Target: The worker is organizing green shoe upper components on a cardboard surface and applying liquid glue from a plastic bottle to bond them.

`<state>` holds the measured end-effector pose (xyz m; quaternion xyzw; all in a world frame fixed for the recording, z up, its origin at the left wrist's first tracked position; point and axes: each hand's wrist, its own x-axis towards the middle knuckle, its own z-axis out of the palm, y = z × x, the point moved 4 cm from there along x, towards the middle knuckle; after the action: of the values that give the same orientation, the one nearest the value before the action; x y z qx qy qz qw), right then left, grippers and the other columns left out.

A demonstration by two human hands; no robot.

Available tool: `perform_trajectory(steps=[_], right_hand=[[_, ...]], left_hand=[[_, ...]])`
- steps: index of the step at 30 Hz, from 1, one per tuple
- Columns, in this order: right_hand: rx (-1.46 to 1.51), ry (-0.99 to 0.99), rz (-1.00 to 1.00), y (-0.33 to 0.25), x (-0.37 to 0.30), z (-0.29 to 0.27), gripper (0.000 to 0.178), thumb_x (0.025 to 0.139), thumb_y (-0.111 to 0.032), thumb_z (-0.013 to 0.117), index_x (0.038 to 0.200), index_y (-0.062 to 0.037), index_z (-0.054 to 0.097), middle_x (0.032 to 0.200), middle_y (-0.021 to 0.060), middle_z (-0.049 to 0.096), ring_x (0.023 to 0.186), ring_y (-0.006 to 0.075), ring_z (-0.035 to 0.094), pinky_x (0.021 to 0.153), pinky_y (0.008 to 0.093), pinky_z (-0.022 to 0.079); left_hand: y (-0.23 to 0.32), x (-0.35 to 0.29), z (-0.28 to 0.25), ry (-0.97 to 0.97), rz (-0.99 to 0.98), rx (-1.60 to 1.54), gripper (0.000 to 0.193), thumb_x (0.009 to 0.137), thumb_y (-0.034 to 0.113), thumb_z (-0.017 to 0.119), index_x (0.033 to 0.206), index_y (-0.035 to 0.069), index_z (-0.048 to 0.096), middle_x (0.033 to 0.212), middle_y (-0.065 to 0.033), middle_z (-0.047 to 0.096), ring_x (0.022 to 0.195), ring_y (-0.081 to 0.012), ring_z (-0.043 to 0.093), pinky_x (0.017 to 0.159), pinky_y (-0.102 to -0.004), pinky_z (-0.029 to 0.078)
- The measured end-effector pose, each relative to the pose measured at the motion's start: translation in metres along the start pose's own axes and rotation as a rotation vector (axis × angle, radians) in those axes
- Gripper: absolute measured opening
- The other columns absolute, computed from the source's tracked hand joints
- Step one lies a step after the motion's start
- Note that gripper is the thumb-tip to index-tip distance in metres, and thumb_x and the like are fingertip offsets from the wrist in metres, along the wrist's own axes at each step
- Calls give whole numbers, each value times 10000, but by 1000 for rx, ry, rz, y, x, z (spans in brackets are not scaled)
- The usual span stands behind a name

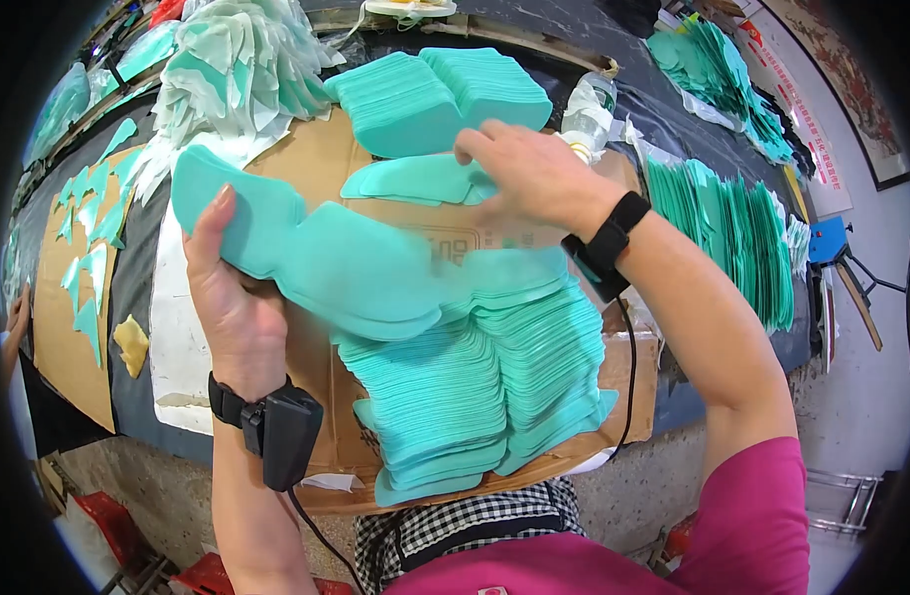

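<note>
My left hand (239,322) grips several thin turquoise cut-out sheets (351,263), thumb on top and fingers underneath. The sheets have a curved, waisted outline and are tilted over the tall double stack of matching pieces (425,397) in front of me. Over the far side of the cardboard, my right hand (544,178) hovers beside a few loose turquoise pieces (415,180). Its thumb and fingers look apart, though their tips are blurred by motion. Each wrist wears a black strap with a device and cable.
Another turquoise stack (440,99) stands at the cardboard's far edge, near a plastic bottle (589,109). Whitish-green scraps (237,74) pile up at the far left. Green sheets (723,238) stand in rows at right. A person's hand (18,312) shows at the left rim.
</note>
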<state>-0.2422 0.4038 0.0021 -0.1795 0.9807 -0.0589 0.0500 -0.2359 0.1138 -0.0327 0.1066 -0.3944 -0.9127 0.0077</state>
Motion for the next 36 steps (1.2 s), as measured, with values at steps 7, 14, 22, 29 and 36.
perform_trajectory(steps=[7, 14, 22, 29, 36], right_hand=[[-97, -52, -183, 23, 3, 9, 377, 851, -265, 734, 1162, -125, 575, 1001, 114, 639, 954, 332, 659, 804, 438, 543], [-251, 146, -392, 25, 11, 7, 197, 902, -214, 618, 998, -56, 551, 794, 111, 644, 727, 345, 674, 640, 426, 556], [-346, 535, -125, 51, 27, -9, 249, 869, -85, 642, 1108, -86, 576, 917, 94, 635, 885, 285, 670, 706, 404, 563], [36, 249, 49, 23, 5, -17, 211, 899, -166, 634, 1082, -62, 619, 977, 129, 661, 944, 340, 661, 802, 466, 543], [-248, 196, -95, 87, -36, -7, 251, 912, -256, 617, 1074, -73, 675, 1045, 96, 678, 1113, 287, 622, 1057, 505, 430]], left_hand=[[1, 1, 1, 4, -39, -42, 387, 863, 226, 777, 1159, 21, 636, 1042, -64, 697, 957, -198, 675, 893, -378, 556], [3, 4, -4, -25, -42, -46, 395, 876, 232, 761, 1176, 13, 626, 1064, -79, 695, 964, -211, 676, 895, -384, 560], [11, 9, 3, -19, -49, -146, 378, 881, 217, 768, 1177, 36, 619, 1066, -98, 700, 964, -238, 701, 890, -413, 591], [4, 12, 7, 3, -6, -53, 378, 878, 217, 777, 1175, 40, 624, 1059, -91, 706, 956, -241, 707, 880, -411, 598], [2, 11, 2, 1, -69, -86, 427, 872, 193, 769, 1226, 36, 589, 1098, -105, 683, 992, -236, 685, 901, -416, 579]])
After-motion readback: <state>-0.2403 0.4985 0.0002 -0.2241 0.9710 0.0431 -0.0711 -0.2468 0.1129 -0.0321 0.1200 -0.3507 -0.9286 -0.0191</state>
